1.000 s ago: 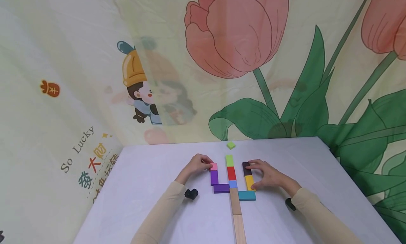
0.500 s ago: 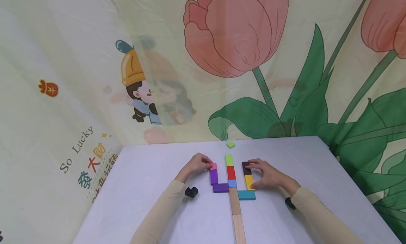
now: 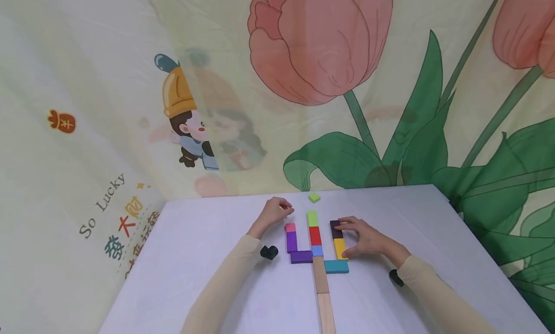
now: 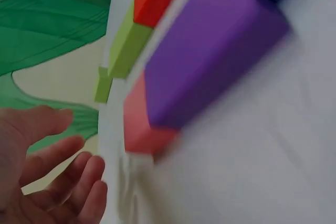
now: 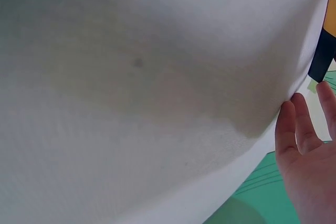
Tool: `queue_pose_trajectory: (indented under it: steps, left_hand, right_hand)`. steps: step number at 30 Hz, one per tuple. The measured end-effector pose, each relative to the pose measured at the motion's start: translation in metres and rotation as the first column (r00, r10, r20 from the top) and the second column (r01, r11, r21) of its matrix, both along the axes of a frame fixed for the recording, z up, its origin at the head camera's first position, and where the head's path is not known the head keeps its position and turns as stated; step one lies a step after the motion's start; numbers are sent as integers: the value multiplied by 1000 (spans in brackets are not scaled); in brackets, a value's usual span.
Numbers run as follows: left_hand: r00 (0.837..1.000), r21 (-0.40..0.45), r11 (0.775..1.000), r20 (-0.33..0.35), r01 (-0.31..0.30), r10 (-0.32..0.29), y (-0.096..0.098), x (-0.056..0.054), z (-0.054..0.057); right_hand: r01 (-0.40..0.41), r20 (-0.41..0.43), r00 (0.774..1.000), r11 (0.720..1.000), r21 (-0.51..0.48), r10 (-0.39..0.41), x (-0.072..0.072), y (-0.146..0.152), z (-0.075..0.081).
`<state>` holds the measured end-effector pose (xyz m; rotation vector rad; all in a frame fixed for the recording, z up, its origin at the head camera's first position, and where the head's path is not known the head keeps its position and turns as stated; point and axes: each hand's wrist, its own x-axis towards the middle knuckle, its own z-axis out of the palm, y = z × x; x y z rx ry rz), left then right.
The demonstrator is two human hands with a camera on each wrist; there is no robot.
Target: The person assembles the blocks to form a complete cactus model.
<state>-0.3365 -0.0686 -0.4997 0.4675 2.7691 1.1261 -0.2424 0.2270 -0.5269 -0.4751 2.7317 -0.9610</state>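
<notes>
In the head view my left hand (image 3: pixel 275 211) is above and behind the pink block (image 3: pixel 290 227), its fingers loosely bent and holding nothing. The left wrist view shows a gap between these fingers and the pink block (image 4: pixel 142 124). That block meets the end of a purple block (image 3: pixel 292 242), which adjoins a second purple block (image 3: pixel 301 257) lying crosswise. My right hand (image 3: pixel 366 238) spreads along the right column, fingertips at the black block (image 3: pixel 336 229) and thumb at the yellow block (image 3: pixel 340 248). In the right wrist view its fingers are fairly straight.
A middle column holds a light green block (image 3: pixel 312 218), a red block (image 3: pixel 315 236), a blue block (image 3: pixel 317 250) and wooden blocks (image 3: pixel 321 274). A teal block (image 3: pixel 336 266) lies at its right. A small green block (image 3: pixel 314 197) sits near the table's far edge.
My left hand has let go of the pink block and moved up and away toward the far edge. The right hand has stayed at the black and yellow blocks. The view has shifted slightly.
</notes>
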Motion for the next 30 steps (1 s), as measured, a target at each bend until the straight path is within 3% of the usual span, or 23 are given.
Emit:
queue_pose_trajectory:
  steps: [7,13,20,30]
  left_hand:
    - [992,33,995,-76,-95,97,47,-23,2]
    - [982,25,983,-50,-180,181,67,-26,-6]
    - [956,36,956,-22,-292,293,78,-25,-17]
    - [959,20,959,-19,-281,281,94,-29,-17]
  right_hand:
    - [-6,28,1000,1000,-29,7,-4,5,1]
    - [3,41,999,1000,-31,-1,-4,5,-3]
    - [-11,29,1000,1000,-6,11,0,-1,-5]
    - [21,21,1000,1000,-6,-21,2,2,-3]
